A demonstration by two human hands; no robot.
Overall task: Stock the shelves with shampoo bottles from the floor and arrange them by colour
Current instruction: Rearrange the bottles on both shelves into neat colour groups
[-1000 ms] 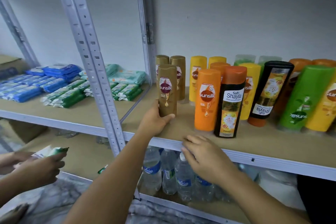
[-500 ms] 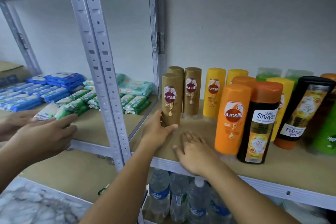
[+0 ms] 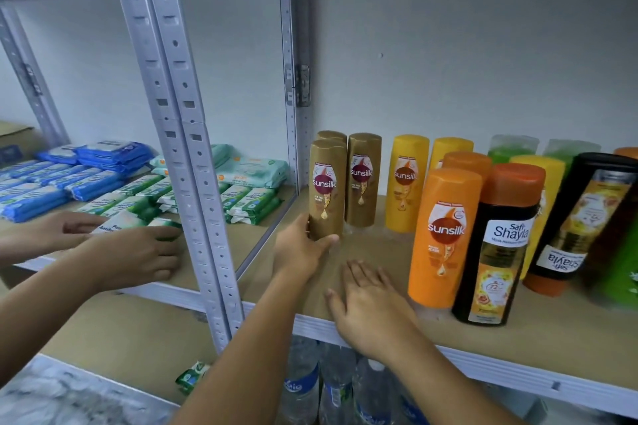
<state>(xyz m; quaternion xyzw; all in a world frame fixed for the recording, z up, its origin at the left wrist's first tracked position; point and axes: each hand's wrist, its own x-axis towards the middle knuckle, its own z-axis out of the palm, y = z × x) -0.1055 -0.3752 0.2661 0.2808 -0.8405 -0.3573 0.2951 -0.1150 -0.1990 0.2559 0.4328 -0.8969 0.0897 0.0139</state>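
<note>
My left hand [image 3: 299, 248] grips the base of a brown Sunsilk bottle [image 3: 326, 183] standing upright on the wooden shelf [image 3: 538, 331], at its left end by the steel post. Two more brown bottles [image 3: 362, 179] stand just behind and beside it. My right hand [image 3: 369, 307] lies flat on the shelf with fingers spread, holding nothing. To its right stand an orange Sunsilk bottle [image 3: 443, 238] and a black Safi Shayla bottle with an orange cap [image 3: 497, 245]. Yellow bottles [image 3: 405, 183], green ones [image 3: 512, 148] and a second black bottle [image 3: 580, 224] fill the row behind.
Another person's hands [image 3: 131, 252] place a green wipes pack on the neighbouring shelf to the left, among blue packs [image 3: 69, 179] and green packs [image 3: 248, 200]. A perforated grey post [image 3: 193, 183] divides the two bays. Water bottles [image 3: 331, 386] stand on the shelf below.
The view has risen and closed in on the shelf. My left hand slid the brown bottle back towards the other brown ones. My right hand moved from the shelf edge onto the board.
</note>
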